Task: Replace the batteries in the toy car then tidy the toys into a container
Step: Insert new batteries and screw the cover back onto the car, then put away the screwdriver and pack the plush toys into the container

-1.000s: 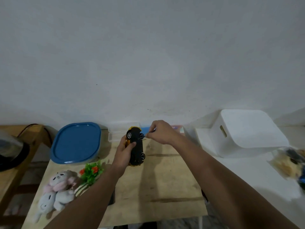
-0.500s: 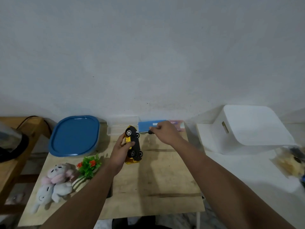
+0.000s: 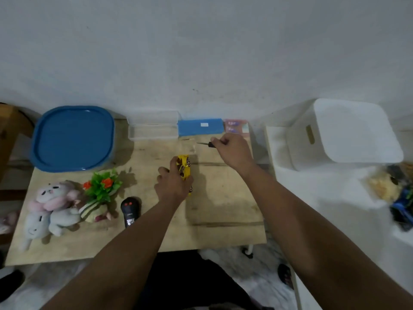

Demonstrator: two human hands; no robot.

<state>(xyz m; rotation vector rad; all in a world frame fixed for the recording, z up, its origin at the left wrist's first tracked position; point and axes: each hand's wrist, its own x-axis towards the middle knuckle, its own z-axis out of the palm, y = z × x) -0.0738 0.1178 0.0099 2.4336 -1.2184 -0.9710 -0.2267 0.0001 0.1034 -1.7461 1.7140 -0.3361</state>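
The left hand (image 3: 173, 186) is curled round the yellow toy car (image 3: 184, 169), holding it on the wooden table (image 3: 223, 198) near the middle — the car's nose points toward the far wall. Farther back and to the right, the right hand (image 3: 232, 151) pinches a small screwdriver (image 3: 204, 143) by its dark handle, tip aimed left, above the table. A black remote (image 3: 130, 210) lies left of the car, beside a toy plant (image 3: 101, 186) and plush toys (image 3: 51, 209). A blue-lidded container (image 3: 72, 139) sits at far left — a white bin (image 3: 348, 133) at right.
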